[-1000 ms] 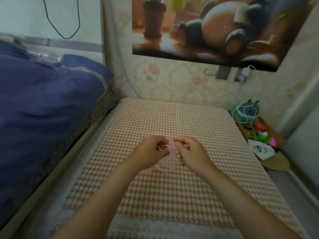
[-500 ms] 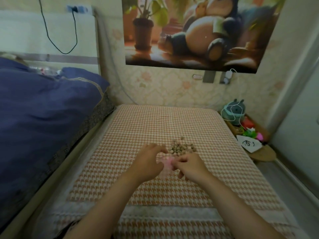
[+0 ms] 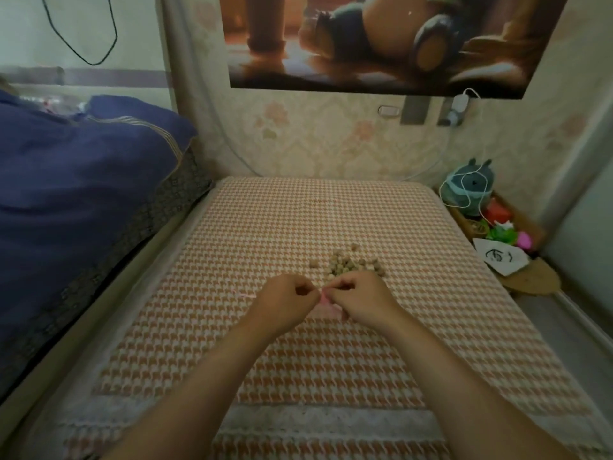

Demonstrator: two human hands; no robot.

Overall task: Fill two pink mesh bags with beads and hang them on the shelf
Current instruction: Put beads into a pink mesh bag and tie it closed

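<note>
A small pink mesh bag (image 3: 324,304) hangs between my two hands over the orange-and-white checked cloth (image 3: 331,353). My left hand (image 3: 288,303) pinches its top edge from the left and my right hand (image 3: 360,298) pinches it from the right, fingers curled. Most of the bag is hidden behind my fingers. A thin pink drawstring (image 3: 245,293) trails left on the cloth. A loose pile of tan beads (image 3: 350,264) lies just beyond my right hand. I see only one bag, and no shelf.
A dark blue quilt (image 3: 76,207) covers the bed on the left. Low at the right stand a teal plush toy (image 3: 469,187) with a white cable, bright toys and a white paper (image 3: 499,257). A poster hangs on the papered wall behind.
The view swung up, then back down and closer. My hands stayed together on the pink bag, and the bead pile came into sight beyond them.
</note>
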